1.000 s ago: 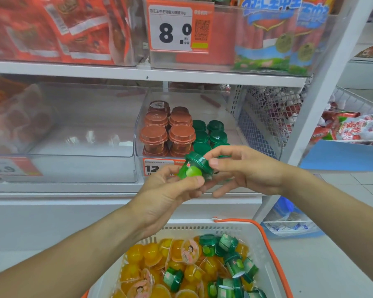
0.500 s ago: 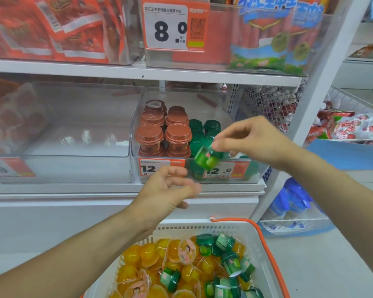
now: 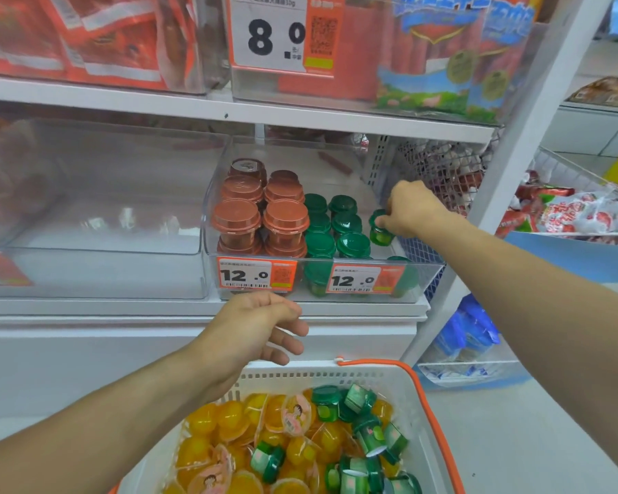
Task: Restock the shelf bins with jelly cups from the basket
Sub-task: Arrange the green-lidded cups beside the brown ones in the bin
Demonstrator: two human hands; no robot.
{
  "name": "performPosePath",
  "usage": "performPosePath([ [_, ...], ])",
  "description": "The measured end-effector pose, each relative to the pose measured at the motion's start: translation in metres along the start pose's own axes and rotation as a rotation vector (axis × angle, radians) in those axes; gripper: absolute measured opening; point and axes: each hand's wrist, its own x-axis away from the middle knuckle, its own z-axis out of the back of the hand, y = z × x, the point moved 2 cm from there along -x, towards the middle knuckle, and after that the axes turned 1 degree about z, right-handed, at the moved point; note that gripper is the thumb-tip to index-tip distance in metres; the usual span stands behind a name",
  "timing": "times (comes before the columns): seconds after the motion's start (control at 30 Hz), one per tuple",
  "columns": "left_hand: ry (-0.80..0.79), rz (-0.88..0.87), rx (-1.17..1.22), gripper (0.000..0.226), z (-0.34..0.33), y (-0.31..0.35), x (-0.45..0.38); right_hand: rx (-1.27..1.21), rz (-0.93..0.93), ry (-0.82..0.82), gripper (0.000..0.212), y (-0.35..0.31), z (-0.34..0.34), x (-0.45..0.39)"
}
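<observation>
**Green cup at the right end of the clear bin**

Your right hand (image 3: 409, 208) reaches into the clear shelf bin (image 3: 421, 270) on the middle shelf and pinches a green jelly cup (image 3: 379, 228) with curled fingers. The cup sits tilted at the right side of the bin, just beside the rows of green-lidded cups (image 3: 336, 222) that stand upright there. Whether the held cup touches the bin floor you cannot tell, since your fingers cover part of it. Left of the green rows stand the stacked brown-lidded cups (image 3: 261, 215), filling the bin's left half. Two orange price tags (image 3: 257, 276) marked 12.0 hang on the bin's front wall, and more green cups show through the wall behind the right tag.

Your left hand (image 3: 256, 328) hangs in the air in front of the shelf edge, above the far rim of the white basket (image 3: 404, 383). Its fingers are loosely curled and hold nothing.

The basket, with its orange handle (image 3: 439, 426), sits low in front of you. It holds a heap of yellow jelly cups (image 3: 229, 422) toward the left and loose green cups (image 3: 368, 429) lying on their sides toward the right.

An empty-looking clear bin (image 3: 86, 222) stands to the left of the one you are filling. On the shelf above, red snack packets (image 3: 97, 37) fill a bin beside a price tag (image 3: 282, 33) marked 8.0
</observation>
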Motion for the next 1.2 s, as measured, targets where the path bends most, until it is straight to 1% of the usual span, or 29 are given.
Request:
performPosePath([
  [0.03,-0.005,0.006,-0.002,0.011,0.000,0.000,0.000,0.006,0.001,-0.009,0.048,0.001,0.000,0.001],
  [0.13,-0.013,0.015,-0.009,0.012,0.001,-0.002,-0.001,0.017,-0.012,-0.050,0.032,0.002,-0.004,0.003],
  [0.17,-0.012,0.019,-0.011,0.012,0.001,-0.003,-0.001,0.017,-0.006,-0.064,0.030,0.002,-0.006,0.004],
  [0.3,-0.016,0.021,-0.029,0.012,-0.002,-0.003,-0.001,0.025,0.003,-0.124,0.031,0.004,-0.020,0.007],
  [0.4,-0.014,0.019,-0.038,0.012,-0.002,-0.003,-0.001,0.045,-0.009,-0.135,0.030,0.003,-0.022,0.008],
  [0.53,-0.009,0.025,-0.050,0.012,-0.001,-0.004,-0.001,0.064,-0.030,-0.137,0.036,0.004,-0.021,0.008],
  [0.63,-0.014,0.027,-0.048,0.012,-0.001,-0.004,0.000,0.068,-0.023,-0.138,0.032,0.004,-0.020,0.009],
  [0.73,-0.016,0.026,-0.048,0.013,0.000,-0.004,0.000,0.081,0.000,-0.153,0.032,0.003,-0.020,0.010],
  [0.9,-0.012,0.022,-0.057,0.012,0.001,-0.005,0.000,0.113,0.015,-0.076,0.020,0.003,-0.023,0.013],
  [0.97,-0.018,0.023,-0.061,0.012,0.001,-0.005,0.000,0.133,0.020,-0.073,0.023,0.002,-0.024,0.015],
  [1.2,-0.028,0.024,-0.082,0.013,0.002,-0.006,-0.001,0.160,0.058,-0.133,0.022,-0.002,-0.021,0.016],
])
